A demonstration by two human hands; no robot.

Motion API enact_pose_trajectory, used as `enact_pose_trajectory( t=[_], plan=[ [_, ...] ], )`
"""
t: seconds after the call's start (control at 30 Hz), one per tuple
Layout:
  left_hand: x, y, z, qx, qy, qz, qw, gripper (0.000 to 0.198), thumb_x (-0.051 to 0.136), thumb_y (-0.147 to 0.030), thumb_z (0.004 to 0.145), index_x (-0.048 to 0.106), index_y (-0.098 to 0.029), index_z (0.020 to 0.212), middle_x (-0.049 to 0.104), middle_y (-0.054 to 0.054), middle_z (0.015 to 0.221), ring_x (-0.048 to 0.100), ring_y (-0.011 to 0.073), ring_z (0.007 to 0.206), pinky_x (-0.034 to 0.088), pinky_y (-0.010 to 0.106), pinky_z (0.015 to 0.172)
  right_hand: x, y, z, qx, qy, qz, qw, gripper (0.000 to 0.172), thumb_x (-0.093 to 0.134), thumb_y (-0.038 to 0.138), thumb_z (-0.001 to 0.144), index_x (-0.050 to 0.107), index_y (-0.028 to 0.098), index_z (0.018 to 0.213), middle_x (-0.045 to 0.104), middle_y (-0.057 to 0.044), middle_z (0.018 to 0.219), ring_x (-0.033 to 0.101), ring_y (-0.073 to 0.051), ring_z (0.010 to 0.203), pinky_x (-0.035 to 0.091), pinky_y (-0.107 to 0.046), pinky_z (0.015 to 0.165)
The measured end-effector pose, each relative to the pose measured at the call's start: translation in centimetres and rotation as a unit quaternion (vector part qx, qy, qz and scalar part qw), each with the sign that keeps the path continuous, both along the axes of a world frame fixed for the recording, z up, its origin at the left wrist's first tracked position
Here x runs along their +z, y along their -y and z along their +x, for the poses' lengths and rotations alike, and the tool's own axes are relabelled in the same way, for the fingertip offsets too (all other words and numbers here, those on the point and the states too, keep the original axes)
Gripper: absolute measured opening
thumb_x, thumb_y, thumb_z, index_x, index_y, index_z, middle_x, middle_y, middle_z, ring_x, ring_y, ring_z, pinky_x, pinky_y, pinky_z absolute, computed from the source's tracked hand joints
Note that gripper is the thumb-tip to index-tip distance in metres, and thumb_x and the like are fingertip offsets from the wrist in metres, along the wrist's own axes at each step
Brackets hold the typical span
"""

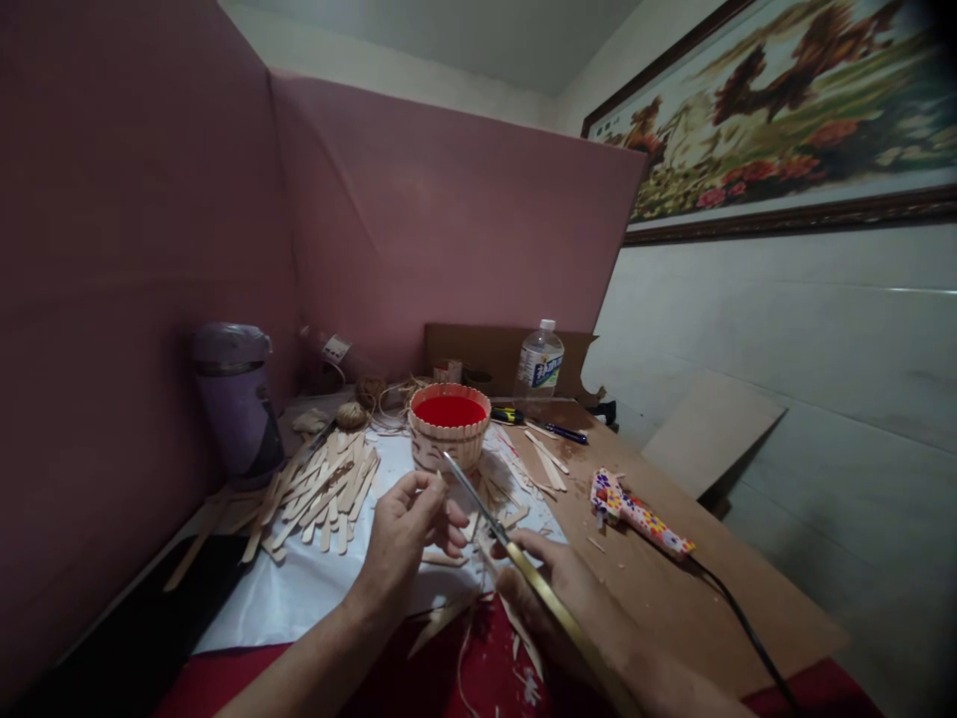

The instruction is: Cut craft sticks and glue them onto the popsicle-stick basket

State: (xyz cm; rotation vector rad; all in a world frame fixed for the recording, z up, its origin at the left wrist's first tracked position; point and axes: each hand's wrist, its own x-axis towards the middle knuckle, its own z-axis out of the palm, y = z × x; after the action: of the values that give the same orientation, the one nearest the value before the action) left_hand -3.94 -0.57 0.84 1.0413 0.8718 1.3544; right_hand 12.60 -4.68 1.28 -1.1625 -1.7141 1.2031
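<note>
My left hand is closed in a pinch on a small piece of wooden stick, held just in front of a round red cup clad in wooden sticks. My right hand grips long gold-handled scissors; their blades point up and left, with the tip close to my left fingers and the cup's front. Both hands hover over a white sheet strewn with stick offcuts.
A pile of wooden craft sticks lies left of the cup. A patterned glue gun with a black cord rests on the brown board at right. A water bottle, pens, twine and a purple jug stand further back against pink partitions.
</note>
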Motion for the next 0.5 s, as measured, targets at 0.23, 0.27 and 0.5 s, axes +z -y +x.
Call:
enact_pose_trajectory(
  t=[0.23,0.27,0.5],
  plan=[
    [0.1,-0.2,0.1,0.009,0.002,0.002,1.0,0.024,0.059,-0.037,0.074,0.047,-0.016,0.076,0.061,0.0,0.059,0.055,0.0107,0.044,0.045,0.022,0.041,3.0,0.0,5.2,-0.113,0.298,0.071,0.945,0.022,0.063,0.041,0.067,0.068,0.026,0.083,0.068,-0.004,0.076,0.058,-0.022,0.067,0.041,-0.029,0.059],
    [0.1,-0.2,0.1,0.01,-0.002,-0.002,1.0,0.024,0.059,-0.036,0.073,0.047,-0.016,0.075,0.061,0.0,0.058,0.055,0.0106,0.044,0.045,0.022,0.041,2.7,-0.6,5.5,-0.119,0.31,0.092,0.939,0.024,0.062,0.039,0.068,0.067,0.026,0.087,0.068,-0.005,0.08,0.059,-0.023,0.072,0.042,-0.029,0.061],
    [0.2,-0.4,0.0,-0.01,-0.024,0.009,1.0,0.026,0.061,-0.036,0.073,0.049,-0.015,0.082,0.061,0.0,0.061,0.053,0.0098,0.04,0.043,0.021,0.036,-0.5,-6.9,4.1,-0.199,0.487,0.104,0.844,0.027,0.048,0.021,0.071,0.064,0.012,0.09,0.068,-0.014,0.09,0.062,-0.022,0.079,0.04,-0.025,0.06]
  ],
)
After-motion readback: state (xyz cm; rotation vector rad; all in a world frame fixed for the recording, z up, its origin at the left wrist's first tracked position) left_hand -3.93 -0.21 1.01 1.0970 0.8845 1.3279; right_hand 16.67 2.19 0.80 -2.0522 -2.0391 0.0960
